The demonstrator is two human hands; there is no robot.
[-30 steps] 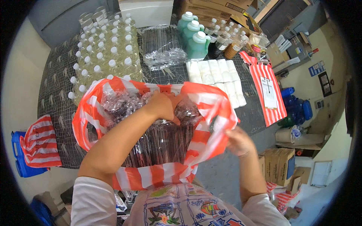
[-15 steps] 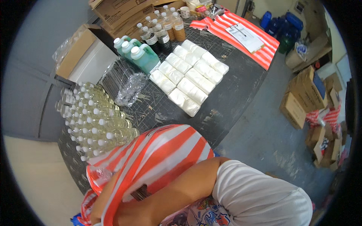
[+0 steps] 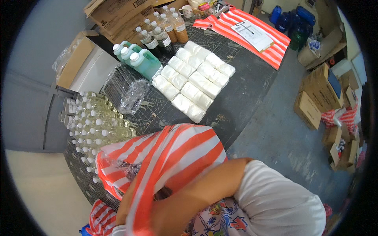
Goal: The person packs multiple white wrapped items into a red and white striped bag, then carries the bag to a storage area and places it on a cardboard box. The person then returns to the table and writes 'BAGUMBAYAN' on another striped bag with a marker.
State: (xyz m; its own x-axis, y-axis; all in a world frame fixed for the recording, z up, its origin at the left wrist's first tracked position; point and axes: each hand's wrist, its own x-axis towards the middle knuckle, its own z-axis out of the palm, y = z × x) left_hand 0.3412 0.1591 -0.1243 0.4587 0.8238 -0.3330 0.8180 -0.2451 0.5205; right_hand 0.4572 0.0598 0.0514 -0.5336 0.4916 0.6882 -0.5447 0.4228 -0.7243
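A red-and-white striped plastic bag (image 3: 189, 153) bulges at the table's near edge, with crumpled clear wrap (image 3: 126, 169) and a little of something dark showing through its gaps. My right forearm (image 3: 204, 181) reaches leftward across it from a white sleeve, ending behind a hanging striped strip. Left of that strip, part of my left arm (image 3: 124, 206) disappears into or behind the bag. Fingers of both hands are hidden, so their grip cannot be seen. A second striped bag (image 3: 102, 218) lies at the lower left.
On the table (image 3: 248, 90) stand clear bottles (image 3: 102, 133), green jugs (image 3: 145, 67), darker bottles (image 3: 169, 29), white bundles (image 3: 193, 82), a film-wrapped pack (image 3: 122, 90) and a clipboard (image 3: 252, 35) on striped plastic. Cardboard boxes (image 3: 319, 94) lie on the floor at right.
The view has swung rightward. The bag, earlier gaping with both hands visible at it, has its striped plastic drawn over the contents, and my right arm now crosses it, hands hidden.
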